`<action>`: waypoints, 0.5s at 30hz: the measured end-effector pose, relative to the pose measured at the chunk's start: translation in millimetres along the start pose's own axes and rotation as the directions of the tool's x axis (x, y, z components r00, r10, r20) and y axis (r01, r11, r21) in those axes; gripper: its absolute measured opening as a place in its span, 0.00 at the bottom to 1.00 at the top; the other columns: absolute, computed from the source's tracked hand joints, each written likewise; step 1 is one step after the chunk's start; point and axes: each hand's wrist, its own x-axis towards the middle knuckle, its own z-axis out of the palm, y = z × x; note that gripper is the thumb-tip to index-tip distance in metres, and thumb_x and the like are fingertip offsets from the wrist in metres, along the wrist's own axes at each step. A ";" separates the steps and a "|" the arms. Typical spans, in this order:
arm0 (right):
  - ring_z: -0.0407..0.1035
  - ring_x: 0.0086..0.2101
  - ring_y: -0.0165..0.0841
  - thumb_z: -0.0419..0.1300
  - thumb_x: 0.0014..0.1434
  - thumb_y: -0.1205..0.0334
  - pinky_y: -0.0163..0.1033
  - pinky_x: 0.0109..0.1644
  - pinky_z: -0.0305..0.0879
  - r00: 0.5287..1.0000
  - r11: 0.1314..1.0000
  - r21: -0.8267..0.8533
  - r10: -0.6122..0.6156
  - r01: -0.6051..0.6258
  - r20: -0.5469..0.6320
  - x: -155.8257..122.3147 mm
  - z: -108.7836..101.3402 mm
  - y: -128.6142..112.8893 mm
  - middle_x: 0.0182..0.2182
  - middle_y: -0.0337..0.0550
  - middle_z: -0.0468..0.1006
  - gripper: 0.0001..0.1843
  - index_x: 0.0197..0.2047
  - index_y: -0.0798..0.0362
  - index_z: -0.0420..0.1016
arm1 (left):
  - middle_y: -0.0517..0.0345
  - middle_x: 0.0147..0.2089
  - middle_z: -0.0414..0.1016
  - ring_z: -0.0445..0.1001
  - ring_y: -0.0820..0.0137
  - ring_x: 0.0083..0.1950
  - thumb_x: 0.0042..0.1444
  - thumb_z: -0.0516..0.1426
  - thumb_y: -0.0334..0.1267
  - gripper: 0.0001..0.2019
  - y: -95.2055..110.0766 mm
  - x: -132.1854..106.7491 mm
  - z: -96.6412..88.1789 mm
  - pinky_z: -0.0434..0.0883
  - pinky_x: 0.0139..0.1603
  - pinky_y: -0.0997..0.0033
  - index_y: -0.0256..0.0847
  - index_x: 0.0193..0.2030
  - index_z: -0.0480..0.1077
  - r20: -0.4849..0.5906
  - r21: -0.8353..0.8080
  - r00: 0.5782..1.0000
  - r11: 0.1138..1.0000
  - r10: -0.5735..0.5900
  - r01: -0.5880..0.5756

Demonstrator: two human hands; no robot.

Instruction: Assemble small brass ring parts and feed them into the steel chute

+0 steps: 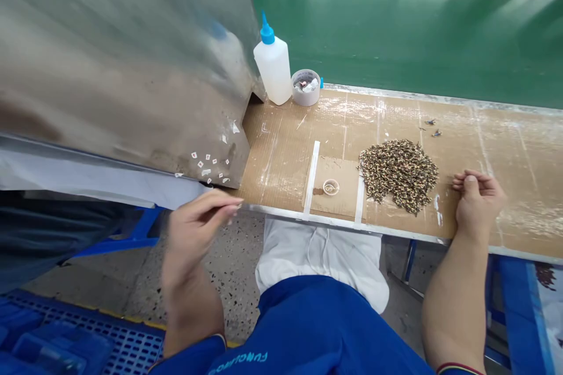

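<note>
Cardboard-covered bench (281, 146): lying flat, shining in patches;
Far edge: white bottle (273, 73) standing just beside a tape roll (305, 98);
Near edge: cardboard square (341, 205) lying between white strips (311, 179), bearing a small round piece (331, 187);
Right of the square: heap of tiny pieces (398, 173) spreading; two dark bits (436, 133) lying beyond

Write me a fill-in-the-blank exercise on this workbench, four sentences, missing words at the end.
1. The squeeze bottle has a cap coloured ____.
2. The long surface beyond the cardboard-covered table is coloured ____.
3. From the wearer's viewpoint, the pile of small parts lies to the ____ of the right hand.
4. The left hand is ____ from the pile than the right hand.

Missing words: blue; green; left; farther.
</note>
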 end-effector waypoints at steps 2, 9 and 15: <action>0.66 0.21 0.28 0.58 0.49 0.71 0.36 0.29 0.63 1.000 1.000 0.009 -0.001 0.001 -0.010 -1.1 0.9 -1.6 0.21 0.38 0.74 0.06 0.27 0.51 0.73 | 0.58 0.28 0.78 0.73 0.74 0.28 0.54 0.64 0.35 0.03 -9.4 8.0 18.7 0.71 0.27 0.77 0.42 0.32 0.82 0.067 -0.048 0.998 0.999 -0.019 0.023; 0.65 0.21 0.28 0.55 0.52 0.76 0.35 0.29 0.62 0.999 1.000 -0.005 0.030 -0.031 -0.011 -6.2 3.5 -10.7 0.21 0.38 0.73 0.10 0.27 0.52 0.73 | 0.54 0.35 0.79 0.75 0.73 0.32 0.57 0.63 0.33 0.05 -34.3 16.8 68.1 0.73 0.30 0.76 0.39 0.38 0.82 0.227 -0.180 0.974 0.981 -0.026 0.068; 0.66 0.22 0.27 0.58 0.53 0.73 0.35 0.29 0.63 1.000 0.998 -0.064 0.007 -0.008 -0.013 -3.6 4.0 -6.7 0.21 0.37 0.73 0.07 0.28 0.53 0.72 | 0.53 0.36 0.80 0.78 0.70 0.38 0.53 0.66 0.33 0.02 -35.9 15.1 90.8 0.77 0.38 0.73 0.38 0.33 0.80 0.188 -0.278 0.982 0.959 0.000 0.054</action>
